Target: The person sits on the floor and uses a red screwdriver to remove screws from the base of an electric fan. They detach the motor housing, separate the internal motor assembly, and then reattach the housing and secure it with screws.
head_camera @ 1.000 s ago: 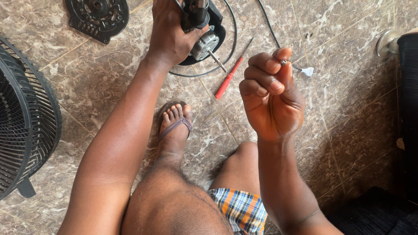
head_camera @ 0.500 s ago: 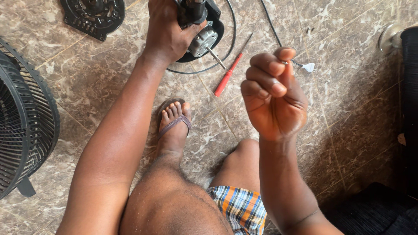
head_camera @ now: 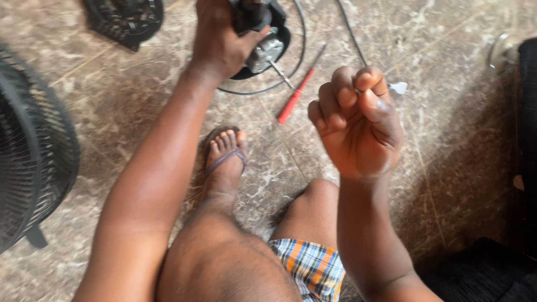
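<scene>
The person sits on the marbled brown floor (head_camera: 442, 168), one sandalled foot (head_camera: 225, 156) planted between the arms. The left hand (head_camera: 221, 42) is wrapped tight around one small fan motor (head_camera: 263, 47), which sits at the top edge of the floor in view, its thin metal shaft (head_camera: 281, 74) poking out toward the person. The motor rests in a round black housing (head_camera: 279, 39), and one dark cable (head_camera: 299, 56) loops around it.

The right hand (head_camera: 358, 120) is raised off the floor, fingers curled in, thumb pressed against the forefinger as if pinching something tiny; what it holds, I cannot tell. Just beyond it lies one small white scrap (head_camera: 398, 87) at the end of a second thin black wire (head_camera: 351, 31).

One red-handled screwdriver (head_camera: 295, 95) lies on the floor between the two hands, touching neither. I count two black fan grilles: one large one (head_camera: 33, 151) at the left edge, one smaller round piece (head_camera: 126, 19) in the top left corner.
</scene>
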